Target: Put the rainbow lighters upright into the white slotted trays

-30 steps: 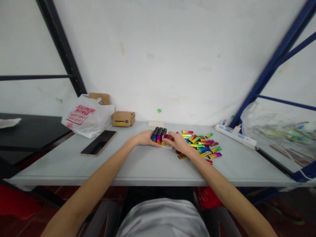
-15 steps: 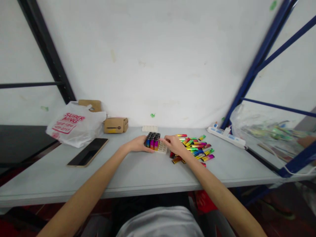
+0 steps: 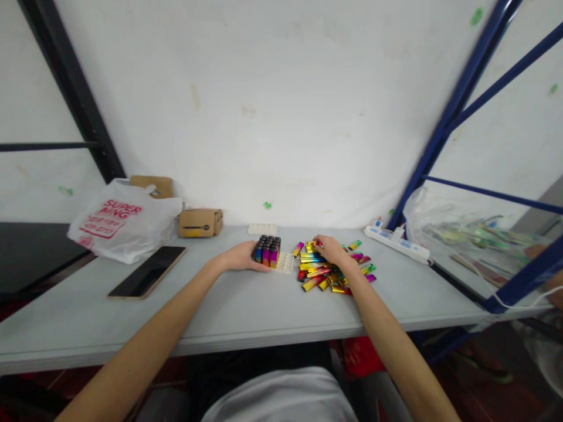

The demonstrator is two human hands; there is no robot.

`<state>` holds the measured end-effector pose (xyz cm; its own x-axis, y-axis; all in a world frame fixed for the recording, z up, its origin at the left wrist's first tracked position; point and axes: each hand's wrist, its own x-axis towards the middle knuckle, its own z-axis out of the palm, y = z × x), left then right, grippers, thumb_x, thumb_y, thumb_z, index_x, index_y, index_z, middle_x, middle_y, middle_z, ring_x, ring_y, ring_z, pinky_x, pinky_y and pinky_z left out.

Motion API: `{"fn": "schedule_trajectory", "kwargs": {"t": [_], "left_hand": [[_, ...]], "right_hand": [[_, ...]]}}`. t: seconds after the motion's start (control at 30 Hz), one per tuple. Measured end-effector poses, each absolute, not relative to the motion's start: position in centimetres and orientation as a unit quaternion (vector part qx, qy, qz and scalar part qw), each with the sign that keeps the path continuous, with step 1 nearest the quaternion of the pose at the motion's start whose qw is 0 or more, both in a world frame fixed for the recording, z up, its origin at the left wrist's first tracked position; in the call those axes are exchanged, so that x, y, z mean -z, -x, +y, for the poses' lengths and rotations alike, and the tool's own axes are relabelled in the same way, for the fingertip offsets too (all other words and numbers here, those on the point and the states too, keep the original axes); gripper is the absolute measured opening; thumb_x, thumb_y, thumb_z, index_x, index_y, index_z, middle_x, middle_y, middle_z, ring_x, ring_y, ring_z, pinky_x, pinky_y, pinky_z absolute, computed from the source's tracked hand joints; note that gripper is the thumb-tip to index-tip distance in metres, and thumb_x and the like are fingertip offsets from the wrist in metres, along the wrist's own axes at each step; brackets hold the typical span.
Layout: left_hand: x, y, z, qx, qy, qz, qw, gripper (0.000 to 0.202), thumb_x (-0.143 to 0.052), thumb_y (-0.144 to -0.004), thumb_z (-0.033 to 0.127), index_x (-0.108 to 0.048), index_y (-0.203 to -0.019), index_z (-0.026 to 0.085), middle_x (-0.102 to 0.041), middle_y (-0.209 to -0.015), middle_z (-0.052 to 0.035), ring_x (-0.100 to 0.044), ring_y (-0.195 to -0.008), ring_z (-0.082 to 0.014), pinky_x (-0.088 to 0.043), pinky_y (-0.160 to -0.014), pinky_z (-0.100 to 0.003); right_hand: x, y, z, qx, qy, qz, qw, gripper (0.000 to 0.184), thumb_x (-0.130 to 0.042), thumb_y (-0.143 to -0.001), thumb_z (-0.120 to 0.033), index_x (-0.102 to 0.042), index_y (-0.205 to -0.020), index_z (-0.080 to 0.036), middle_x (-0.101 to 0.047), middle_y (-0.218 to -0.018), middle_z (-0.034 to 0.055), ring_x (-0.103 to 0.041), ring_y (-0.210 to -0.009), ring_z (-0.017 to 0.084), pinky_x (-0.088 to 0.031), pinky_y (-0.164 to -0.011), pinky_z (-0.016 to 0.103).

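Observation:
Several metallic-coloured lighters [image 3: 268,252] with black tops stand upright, packed together in the left part of a white tray [image 3: 285,263]. The right part of that tray shows bare slots. My left hand [image 3: 241,257] is curled round the left and front sides of the standing lighters. To the right lies a loose pile of shiny lighters [image 3: 316,272] in gold, red, green, blue and purple. At the pile's far side, my right hand [image 3: 331,249] has its fingers bent down and closed on a reddish lighter [image 3: 317,243]; the fingertips are partly hidden.
A second white tray [image 3: 263,228] lies by the wall. On the left are a phone [image 3: 147,272], a plastic bag [image 3: 125,220] and a cardboard box [image 3: 200,223]. A power strip [image 3: 398,244] lies at the right, near the blue frame [image 3: 440,140]. Another person's hand shows at the far right edge.
My right hand has moved from the tray rightward to the far side of the lighter pile. My left hand stays round the standing lighters. The view has shifted slightly.

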<state>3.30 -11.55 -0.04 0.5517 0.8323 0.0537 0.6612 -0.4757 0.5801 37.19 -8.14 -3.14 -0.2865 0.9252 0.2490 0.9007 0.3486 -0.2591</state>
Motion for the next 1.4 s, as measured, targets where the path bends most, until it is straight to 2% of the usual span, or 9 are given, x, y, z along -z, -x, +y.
{"fn": "schedule_trajectory", "kwargs": {"t": [0.2,0.37,0.53,0.67,0.8,0.93,1.17,1.3,1.4], "left_hand": [[0.2,-3.2,-11.4,-0.166,-0.841,0.452,0.247,0.081,-0.079,-0.057,0.068,-0.065,-0.12,0.019,-0.073,-0.113,-0.0064,-0.066,-0.103,-0.0325,-0.052,-0.087,-0.036],[0.4,-3.2,-11.2,-0.16,-0.845,0.452,0.235,0.081,-0.078,-0.059,0.07,-0.064,-0.12,0.018,-0.072,-0.117,-0.0081,-0.065,-0.105,-0.0325,-0.051,-0.09,-0.036],[0.1,-3.3,-11.4,-0.154,-0.845,0.458,0.229,0.081,-0.077,-0.059,0.07,-0.063,-0.121,0.019,-0.073,-0.115,-0.0069,-0.066,-0.103,-0.0314,-0.051,-0.09,-0.036],[-0.1,-3.5,-11.5,-0.157,-0.842,0.458,0.237,0.084,-0.077,-0.058,0.069,-0.063,-0.124,0.018,-0.072,-0.116,-0.007,-0.066,-0.103,-0.0314,-0.051,-0.09,-0.036],[0.1,-3.4,-11.4,-0.159,-0.84,0.459,0.24,0.084,-0.078,-0.057,0.068,-0.063,-0.124,0.02,-0.072,-0.118,-0.0067,-0.065,-0.106,-0.0316,-0.05,-0.093,-0.036],[0.2,-3.2,-11.2,-0.158,-0.841,0.457,0.244,0.083,-0.078,-0.058,0.068,-0.063,-0.124,0.021,-0.072,-0.118,-0.0071,-0.065,-0.106,-0.0309,-0.05,-0.092,-0.035],[0.2,-3.2,-11.2,-0.163,-0.847,0.439,0.251,0.082,-0.078,-0.059,0.068,-0.064,-0.124,0.019,-0.073,-0.116,-0.0073,-0.066,-0.103,-0.0304,-0.05,-0.091,-0.035],[0.4,-3.0,-11.0,-0.165,-0.845,0.443,0.25,0.083,-0.079,-0.058,0.067,-0.063,-0.124,0.019,-0.072,-0.117,-0.0067,-0.065,-0.105,-0.0302,-0.05,-0.092,-0.036],[0.3,-2.7,-10.8,-0.159,-0.842,0.451,0.25,0.08,-0.079,-0.057,0.067,-0.066,-0.12,0.019,-0.073,-0.112,-0.0046,-0.066,-0.103,-0.0297,-0.051,-0.09,-0.034]], "right_hand": [[2.6,-37.1,-8.2,-0.045,0.556,-0.814,0.16,0.02,-0.056,-0.092,-0.02,-0.075,-0.094,-0.013,-0.074,-0.1,0.0149,-0.066,-0.088,0.022,-0.046,-0.084,0.028],[2.9,-37.3,-8.0,-0.021,0.562,-0.815,0.142,0.023,-0.052,-0.095,-0.021,-0.073,-0.094,-0.012,-0.073,-0.1,0.0142,-0.065,-0.09,0.021,-0.045,-0.085,0.028],[2.6,-36.8,-8.3,0.015,0.566,-0.783,0.257,0.027,-0.046,-0.1,-0.026,-0.068,-0.106,-0.012,-0.071,-0.102,0.0147,-0.065,-0.096,0.02,-0.045,-0.089,0.03],[1.6,-36.1,-9.1,-0.097,0.537,-0.743,0.388,0.036,-0.045,-0.1,-0.042,-0.067,-0.113,-0.016,-0.065,-0.066,0.0007,-0.062,-0.062,0.016,-0.047,-0.07,0.027],[1.6,-34.6,-9.4,-0.243,0.471,-0.694,0.487,0.043,-0.062,-0.085,-0.056,-0.069,-0.097,-0.017,-0.059,-0.062,-0.0026,-0.054,-0.054,0.013,-0.044,-0.058,0.025],[1.9,-32.6,-10.0,-0.361,0.427,-0.655,0.509,0.048,-0.061,-0.081,-0.065,-0.057,-0.073,-0.019,-0.053,-0.062,-0.0033,-0.053,-0.061,0.013,-0.046,-0.062,0.024],[1.8,-30.3,-12.0,-0.522,0.34,-0.629,0.465,0.048,-0.056,-0.085,-0.068,-0.054,-0.093,-0.021,-0.057,-0.077,-0.0008,-0.058,-0.071,0.015,-0.052,-0.066,0.029],[2.3,-29.6,-12.0,-0.528,0.309,-0.634,0.472,0.045,-0.06,-0.084,-0.066,-0.051,-0.093,-0.022,-0.04,-0.063,-0.0082,-0.043,-0.054,0.009,-0.044,-0.056,0.022],[2.3,-29.4,-12.0,-0.564,0.323,-0.618,0.442,0.044,-0.058,-0.085,-0.066,-0.049,-0.089,-0.023,-0.029,-0.061,-0.01,-0.025,-0.046,0.007,-0.023,-0.043,0.018]]}}
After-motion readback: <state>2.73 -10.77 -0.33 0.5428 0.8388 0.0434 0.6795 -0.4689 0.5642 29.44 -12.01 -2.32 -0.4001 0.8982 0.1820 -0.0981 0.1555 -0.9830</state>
